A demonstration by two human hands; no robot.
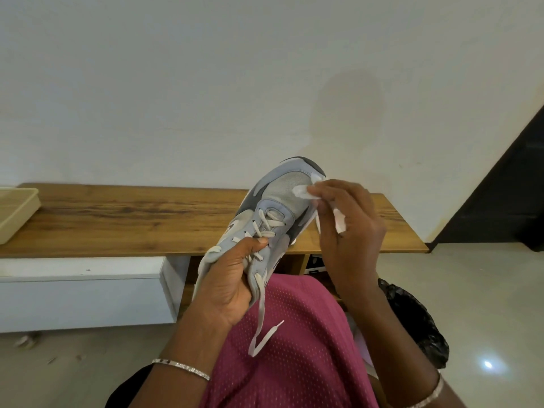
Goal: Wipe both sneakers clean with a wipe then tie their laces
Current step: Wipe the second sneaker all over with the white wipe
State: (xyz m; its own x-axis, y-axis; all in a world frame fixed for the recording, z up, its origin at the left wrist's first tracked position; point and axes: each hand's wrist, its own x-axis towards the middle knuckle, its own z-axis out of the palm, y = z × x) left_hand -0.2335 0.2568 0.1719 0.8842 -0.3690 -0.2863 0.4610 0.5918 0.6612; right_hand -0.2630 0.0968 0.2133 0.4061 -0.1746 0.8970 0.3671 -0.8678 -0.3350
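Sneaker [282, 198] toe-up in curled left hand [226, 284]

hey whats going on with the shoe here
A person is cleaning a grey sneaker. The left hand grips it around the laced middle, holding it up in front of the wooden bench. The right hand pinches a white wipe against the toe. The laces hang loose, not yet tied.

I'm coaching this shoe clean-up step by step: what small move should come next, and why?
Probably drag the wipe back across the grey toe mesh of the sneaker. The right hand pinches it at the toe's edge, the left hand grips the sneaker at its laced middle, and the lace hangs untied, so tying likely waits.
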